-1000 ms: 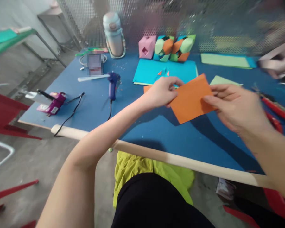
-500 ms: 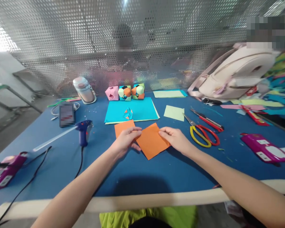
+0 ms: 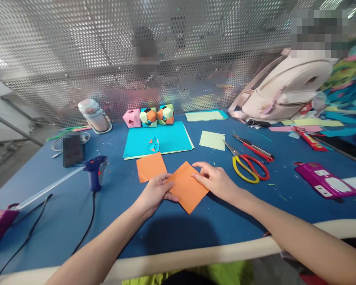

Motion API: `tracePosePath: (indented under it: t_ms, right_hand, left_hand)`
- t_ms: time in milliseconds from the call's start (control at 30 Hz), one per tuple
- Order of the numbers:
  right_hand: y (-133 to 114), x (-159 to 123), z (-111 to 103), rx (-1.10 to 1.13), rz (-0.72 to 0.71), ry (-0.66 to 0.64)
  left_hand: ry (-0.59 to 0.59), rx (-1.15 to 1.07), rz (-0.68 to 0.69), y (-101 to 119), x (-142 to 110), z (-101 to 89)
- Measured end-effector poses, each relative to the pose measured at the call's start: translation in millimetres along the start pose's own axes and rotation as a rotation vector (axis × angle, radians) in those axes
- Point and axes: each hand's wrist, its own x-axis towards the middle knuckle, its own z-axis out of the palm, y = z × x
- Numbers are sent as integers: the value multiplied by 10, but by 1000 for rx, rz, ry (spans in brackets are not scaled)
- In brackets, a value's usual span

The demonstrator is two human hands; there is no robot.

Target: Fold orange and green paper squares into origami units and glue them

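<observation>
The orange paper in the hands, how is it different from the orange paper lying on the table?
The held orange paper is between the left hand and right hand; the other orange paper lies on the blue table. The held one points a corner toward the person, like a diamond; the other has an edge facing that way. Both are orange.

No legible text, no readable labels

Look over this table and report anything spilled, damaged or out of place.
Only litter stands out: small green scraps lie loose on the table near the scissors, like offcuts left behind. I see no spill, and the orange square in the left hand and right hand looks untorn.
</observation>
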Motion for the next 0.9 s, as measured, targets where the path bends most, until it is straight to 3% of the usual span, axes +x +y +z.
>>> tracePosePath:
  t_ms: [67,233,433,500,633,900]
  right_hand:
    - [-29,18,-34,105,65,-21]
    - [-49,93,-239,349,232,-239]
    - [83,193,-396,431,299,-26]
    - [86,192,-341,479,307,-47]
    - [43,167,-250,404,303,-235]
    - [94,153,-346,157,212,-160]
  left_hand:
    - [34,-31,15,6,-11,27]
    - [104,-88,69,43,-27,28]
    - [170,-115,130,51,3,-49]
    - [165,-108,136,48,8,-53]
    - [138,-86,149,39,2,-18]
    - [136,-71,152,3,-22,47]
